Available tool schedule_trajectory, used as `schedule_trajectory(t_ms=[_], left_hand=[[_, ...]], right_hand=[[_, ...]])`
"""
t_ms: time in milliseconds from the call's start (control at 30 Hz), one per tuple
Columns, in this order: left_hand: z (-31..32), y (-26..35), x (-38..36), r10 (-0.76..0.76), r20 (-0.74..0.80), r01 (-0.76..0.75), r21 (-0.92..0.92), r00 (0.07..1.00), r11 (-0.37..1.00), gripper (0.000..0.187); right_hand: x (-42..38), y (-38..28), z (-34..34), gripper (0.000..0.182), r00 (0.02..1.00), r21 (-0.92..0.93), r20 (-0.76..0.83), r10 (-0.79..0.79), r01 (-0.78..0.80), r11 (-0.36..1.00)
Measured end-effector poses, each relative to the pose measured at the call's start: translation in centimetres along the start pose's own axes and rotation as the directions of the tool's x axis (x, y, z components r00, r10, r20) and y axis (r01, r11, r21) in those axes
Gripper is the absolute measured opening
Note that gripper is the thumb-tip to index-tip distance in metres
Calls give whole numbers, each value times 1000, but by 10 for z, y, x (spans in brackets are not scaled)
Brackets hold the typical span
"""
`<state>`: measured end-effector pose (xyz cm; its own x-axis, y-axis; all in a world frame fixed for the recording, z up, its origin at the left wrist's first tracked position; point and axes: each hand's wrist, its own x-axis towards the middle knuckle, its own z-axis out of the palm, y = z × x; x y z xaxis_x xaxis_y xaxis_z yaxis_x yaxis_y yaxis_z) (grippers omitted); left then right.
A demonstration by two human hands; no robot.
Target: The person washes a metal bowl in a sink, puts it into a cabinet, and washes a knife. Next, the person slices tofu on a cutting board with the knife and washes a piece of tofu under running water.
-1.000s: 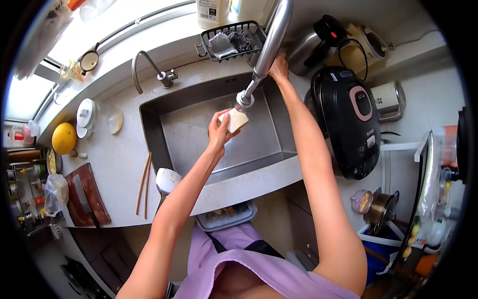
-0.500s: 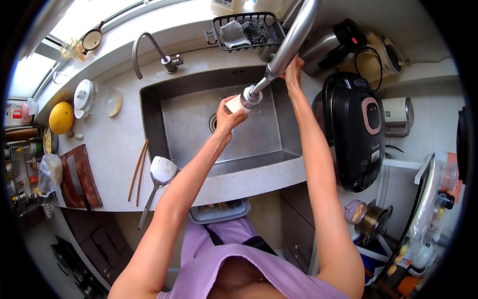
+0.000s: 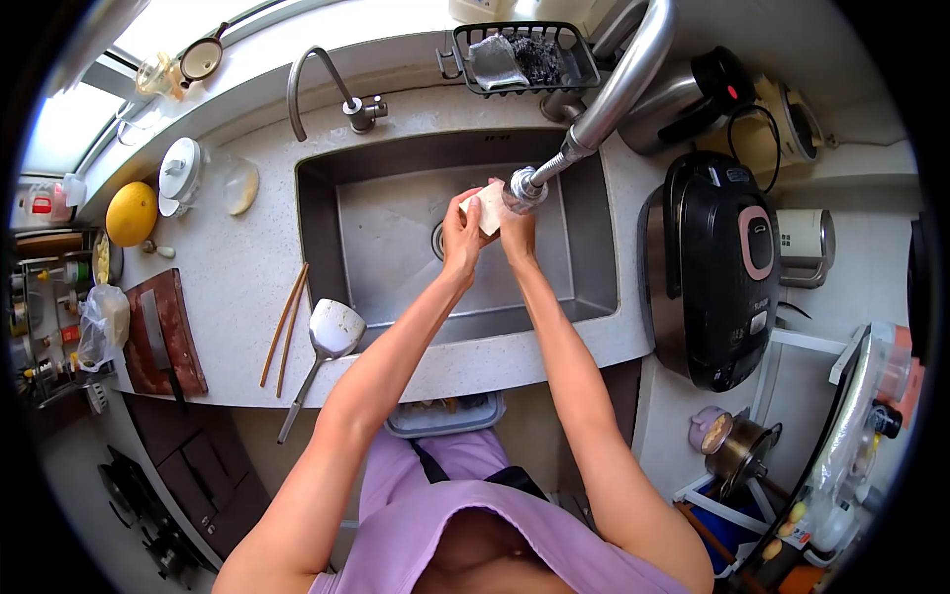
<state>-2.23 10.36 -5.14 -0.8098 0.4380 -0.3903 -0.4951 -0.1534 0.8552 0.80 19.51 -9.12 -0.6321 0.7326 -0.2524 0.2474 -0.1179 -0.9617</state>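
Observation:
Over the sink (image 3: 381, 287), my left hand (image 3: 461, 238) is closed around a pale, white block (image 3: 487, 210) with flat sides; its exact kind I cannot make out. My right hand (image 3: 518, 236) is against the block's right side with its fingers curled up to it, partly hidden by the faucet head. Directly above both hands hangs the metal spray head of the faucet (image 3: 524, 188). The drain shows in part behind my left hand.
Left of the sink lie a spatula (image 3: 336, 329), chopsticks (image 3: 284, 329) and a knife (image 3: 153, 332) on a brown cutting board (image 3: 178, 332). A yellow round fruit (image 3: 132, 215) stands farther left. A black rice cooker (image 3: 717, 272) is on the right, a wire rack (image 3: 460, 49) behind the sink.
My right hand has come down from the faucet's base to the white block, joining my left hand under the spray head. The view has shifted slightly.

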Motion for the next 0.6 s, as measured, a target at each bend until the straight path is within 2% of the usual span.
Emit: schedule_trajectory(t_ms=[33,67,133,167,200,267,333,367,400,467,500,533,567,600], left_hand=[[-4,1,3,-27,15,28,-57,1000,998,43],[-7,1,4,-56,30,59,-113,998,992,43],[-12,0,3,-88,72,99,-166,994,981,44],[-12,1,2,-112,120,136,-214,986,967,45],[-10,2,2,-112,120,136,-214,987,967,45],[-7,1,-1,-112,85,129,-245,990,961,48],[-11,3,6,-88,95,112,-299,992,948,49],[-16,6,9,-92,116,125,-322,989,938,49],[-20,8,11,-98,137,140,-345,986,928,49],[-20,8,8,-105,158,152,-322,982,935,50],[-19,7,5,-107,163,155,-321,981,934,48],[-19,5,5,-108,168,158,-319,980,934,46],[-20,3,6,-134,148,181,-374,980,910,37],[-20,2,6,-136,147,182,-373,980,910,37]], right_hand=[[-6,-5,5,30,973,-17,18,-229,230,973],[-11,-10,8,25,896,-29,39,-443,444,895],[-12,-16,5,26,912,-57,62,-404,408,911],[-8,-21,2,29,975,-12,80,-207,208,978],[-3,-26,-1,33,994,29,107,-3,0,1000],[0,-24,1,34,991,67,135,-19,10,998],[-5,-25,6,29,938,39,157,-309,307,951],[-11,-28,11,29,863,-54,129,-489,498,865],[-12,-32,10,29,863,-56,132,-487,497,866],[-11,-31,5,31,961,60,160,-227,220,974],[-4,-26,2,28,973,79,173,-151,139,987],[-1,-24,3,28,973,82,174,-150,137,987],[1,-21,5,26,980,186,113,-162,139,973],[2,-19,4,24,985,285,51,-167,146,947]])
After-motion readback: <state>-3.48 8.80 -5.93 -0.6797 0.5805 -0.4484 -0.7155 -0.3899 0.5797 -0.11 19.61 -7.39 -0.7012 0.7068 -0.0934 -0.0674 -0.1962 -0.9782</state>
